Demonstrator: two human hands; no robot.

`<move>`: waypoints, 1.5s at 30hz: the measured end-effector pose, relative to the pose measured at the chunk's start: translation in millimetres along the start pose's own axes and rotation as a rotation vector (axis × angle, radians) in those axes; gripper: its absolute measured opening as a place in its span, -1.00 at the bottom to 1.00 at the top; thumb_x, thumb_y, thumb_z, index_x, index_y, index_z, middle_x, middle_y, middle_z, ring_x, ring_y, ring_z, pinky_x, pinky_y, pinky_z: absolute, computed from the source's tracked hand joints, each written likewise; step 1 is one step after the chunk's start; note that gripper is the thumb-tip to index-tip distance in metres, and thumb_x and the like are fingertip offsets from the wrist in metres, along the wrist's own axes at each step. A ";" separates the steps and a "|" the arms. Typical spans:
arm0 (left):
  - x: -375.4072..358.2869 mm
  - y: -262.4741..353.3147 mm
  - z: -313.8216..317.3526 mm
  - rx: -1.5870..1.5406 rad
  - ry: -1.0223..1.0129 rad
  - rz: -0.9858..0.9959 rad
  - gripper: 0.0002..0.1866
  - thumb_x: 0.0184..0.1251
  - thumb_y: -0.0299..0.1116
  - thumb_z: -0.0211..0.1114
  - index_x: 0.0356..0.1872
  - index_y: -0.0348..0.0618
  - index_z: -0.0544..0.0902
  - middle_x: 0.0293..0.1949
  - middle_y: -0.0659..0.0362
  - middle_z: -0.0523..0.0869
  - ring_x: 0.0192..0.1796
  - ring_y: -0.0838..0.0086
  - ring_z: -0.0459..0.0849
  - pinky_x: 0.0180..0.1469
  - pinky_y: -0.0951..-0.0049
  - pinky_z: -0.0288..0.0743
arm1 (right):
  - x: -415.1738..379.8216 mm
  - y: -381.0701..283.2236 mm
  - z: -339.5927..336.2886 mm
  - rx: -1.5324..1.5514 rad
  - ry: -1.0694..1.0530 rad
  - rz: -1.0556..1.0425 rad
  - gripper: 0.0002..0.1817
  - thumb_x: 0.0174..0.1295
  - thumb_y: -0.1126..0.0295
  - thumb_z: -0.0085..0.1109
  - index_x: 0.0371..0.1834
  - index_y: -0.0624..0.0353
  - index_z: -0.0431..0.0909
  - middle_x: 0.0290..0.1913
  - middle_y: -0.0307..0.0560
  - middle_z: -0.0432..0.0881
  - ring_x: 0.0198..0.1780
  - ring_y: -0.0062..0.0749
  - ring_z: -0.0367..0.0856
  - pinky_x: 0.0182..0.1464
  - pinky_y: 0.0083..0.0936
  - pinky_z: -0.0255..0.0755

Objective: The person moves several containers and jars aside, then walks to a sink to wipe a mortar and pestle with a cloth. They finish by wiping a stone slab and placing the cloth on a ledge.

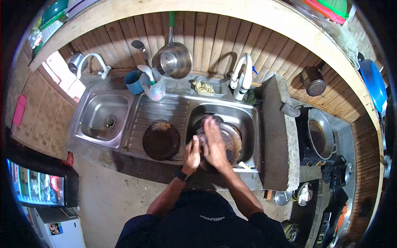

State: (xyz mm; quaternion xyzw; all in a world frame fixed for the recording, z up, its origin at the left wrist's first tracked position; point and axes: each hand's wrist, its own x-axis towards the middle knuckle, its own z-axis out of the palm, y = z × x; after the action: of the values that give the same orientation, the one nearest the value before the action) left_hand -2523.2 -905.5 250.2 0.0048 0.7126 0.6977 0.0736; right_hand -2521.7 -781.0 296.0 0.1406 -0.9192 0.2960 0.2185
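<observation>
a round pan (pixel 235 142), glossy in parts and speckled brown, is sitting in the sink basin (pixel 251 124). above it, the blurred right hand (pixel 214 148) is extending its fingers, the left hand's (pixel 191 158) are partly hiding; i cannot tell if either is gripping anything.

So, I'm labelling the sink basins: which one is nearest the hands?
The right-hand basin, where the left hand and right hand are; the left-hand basin lies apart, across the ribbed drainboard.

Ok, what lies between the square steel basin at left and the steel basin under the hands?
The head view shows a ribbed steel drainboard, with a round dark object on it.
</observation>
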 end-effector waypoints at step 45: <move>-5.0 41.6 -40.0 0.203 -0.097 0.284 -0.45 0.55 0.03 0.06 -0.33 -0.37 0.61 -0.55 -0.02 0.57 -0.48 0.37 0.53 -0.37 0.25 0.40 | 27.6 -21.6 -39.5 -0.160 -0.193 -0.306 -0.30 0.07 0.25 0.37 0.36 0.03 0.42 -0.16 -0.10 0.49 -0.07 -0.23 0.48 0.01 -0.29 0.33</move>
State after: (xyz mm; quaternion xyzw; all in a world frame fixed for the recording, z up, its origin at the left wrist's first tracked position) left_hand -2526.7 -944.7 292.7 0.1463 0.7673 0.6243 0.0080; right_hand -2524.6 -777.6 348.6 0.2885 -0.9244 0.1704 0.1821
